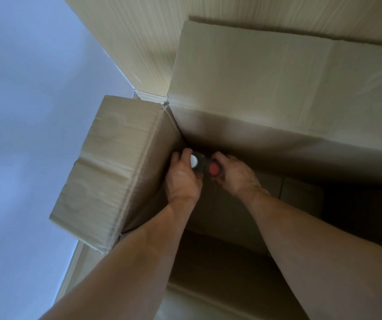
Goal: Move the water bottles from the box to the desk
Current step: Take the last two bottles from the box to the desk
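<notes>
Box (125, 162) interior | white-capped bottle (194, 160) in left grip (182, 175) | red-capped bottle (214, 169) in right grip (233, 174)

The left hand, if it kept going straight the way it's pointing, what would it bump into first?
Probably the far wall of the cardboard box, near its corner. The left hand, holding the white-capped bottle, points there, though depth is hard to judge.

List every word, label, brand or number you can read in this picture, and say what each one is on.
None can be read.
Cardboard box: plain flaps and walls, no print showing.
White-capped bottle in the left hand: cap blank, label hidden.
Red-capped bottle in the right hand: cap blank, label hidden.
</notes>
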`<state>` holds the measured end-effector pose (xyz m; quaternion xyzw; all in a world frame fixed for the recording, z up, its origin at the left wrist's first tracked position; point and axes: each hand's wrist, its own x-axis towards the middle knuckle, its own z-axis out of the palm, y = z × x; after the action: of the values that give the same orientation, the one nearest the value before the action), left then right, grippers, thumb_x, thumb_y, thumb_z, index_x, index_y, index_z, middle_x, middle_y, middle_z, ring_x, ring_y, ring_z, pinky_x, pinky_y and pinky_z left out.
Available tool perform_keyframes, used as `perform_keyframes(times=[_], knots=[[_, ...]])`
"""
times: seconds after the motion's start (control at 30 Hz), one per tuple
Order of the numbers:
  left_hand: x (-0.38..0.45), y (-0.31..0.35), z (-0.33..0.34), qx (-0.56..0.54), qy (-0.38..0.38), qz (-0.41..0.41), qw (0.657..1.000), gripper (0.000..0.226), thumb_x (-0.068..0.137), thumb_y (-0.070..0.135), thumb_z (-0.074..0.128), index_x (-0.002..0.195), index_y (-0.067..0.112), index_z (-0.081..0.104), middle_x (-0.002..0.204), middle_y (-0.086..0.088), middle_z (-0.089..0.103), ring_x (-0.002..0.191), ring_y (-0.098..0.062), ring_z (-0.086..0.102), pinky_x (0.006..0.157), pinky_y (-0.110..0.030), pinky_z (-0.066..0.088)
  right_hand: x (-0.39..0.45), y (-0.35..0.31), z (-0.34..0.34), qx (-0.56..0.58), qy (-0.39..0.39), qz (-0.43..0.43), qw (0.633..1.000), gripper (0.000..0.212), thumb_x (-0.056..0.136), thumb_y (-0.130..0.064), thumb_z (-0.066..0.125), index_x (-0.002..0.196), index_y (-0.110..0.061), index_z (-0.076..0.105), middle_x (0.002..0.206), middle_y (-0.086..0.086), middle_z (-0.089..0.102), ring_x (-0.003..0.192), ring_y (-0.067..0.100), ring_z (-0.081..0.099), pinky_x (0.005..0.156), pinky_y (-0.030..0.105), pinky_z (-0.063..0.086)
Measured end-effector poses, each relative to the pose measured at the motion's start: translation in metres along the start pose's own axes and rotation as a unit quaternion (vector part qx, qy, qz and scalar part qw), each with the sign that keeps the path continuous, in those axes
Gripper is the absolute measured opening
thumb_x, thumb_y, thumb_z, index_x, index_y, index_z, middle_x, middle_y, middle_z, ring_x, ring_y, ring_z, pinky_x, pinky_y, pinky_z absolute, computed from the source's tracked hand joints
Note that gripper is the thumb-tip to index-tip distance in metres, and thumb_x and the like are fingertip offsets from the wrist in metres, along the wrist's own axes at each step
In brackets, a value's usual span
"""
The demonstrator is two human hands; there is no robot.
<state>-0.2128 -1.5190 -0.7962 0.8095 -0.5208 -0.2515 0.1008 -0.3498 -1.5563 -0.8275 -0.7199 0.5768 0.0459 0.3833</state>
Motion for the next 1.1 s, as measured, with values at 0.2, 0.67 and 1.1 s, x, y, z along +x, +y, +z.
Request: perform_keyframes(times=[0.2, 0.67, 1.1], knots=[[0.002, -0.007, 0.008, -0.021, -0.030, -0.036, 0.999, 0.072, 0.078, 0.015, 0.081, 0.143, 0.025, 0.051, 0.141, -0.008, 0.047, 0.125, -0.030, 0.053, 0.101, -0.037, 0.045, -0.001, 0.007, 0.011, 0.005, -0.030, 0.012, 0.999, 0.068, 0.088, -0.025, 0.072, 0.149, -0.029, 0.043, 0.154, 0.014, 0.038, 0.134, 0.037, 0.046, 0.105, 0.037, 0.044], [-0.023, 0.010, 0.021, 0.025, -0.092, 0.042, 0.995, 0.059, 0.089, 0.028, 0.074, 0.142, 0.027, 0.048, 0.129, -0.007, 0.059, 0.117, -0.030, 0.059, 0.091, -0.044, 0.054, -0.042, 0.041, 0.008, 0.030, -0.032, 0.055, 0.998, 0.057, 0.092, -0.023, 0.069, 0.145, -0.021, 0.048, 0.143, 0.010, 0.052, 0.127, 0.033, 0.052, 0.104, 0.035, 0.044], [-0.019, 0.011, 0.042, 0.025, -0.185, 0.025, 0.982, 0.078, 0.081, 0.018, 0.081, 0.149, 0.026, 0.042, 0.145, -0.005, 0.051, 0.135, -0.028, 0.048, 0.108, -0.043, 0.045, -0.044, 0.063, 0.013, 0.046, -0.030, 0.075, 0.996, 0.065, 0.087, -0.016, 0.074, 0.147, -0.019, 0.048, 0.143, 0.011, 0.055, 0.130, 0.030, 0.052, 0.107, 0.029, 0.039]])
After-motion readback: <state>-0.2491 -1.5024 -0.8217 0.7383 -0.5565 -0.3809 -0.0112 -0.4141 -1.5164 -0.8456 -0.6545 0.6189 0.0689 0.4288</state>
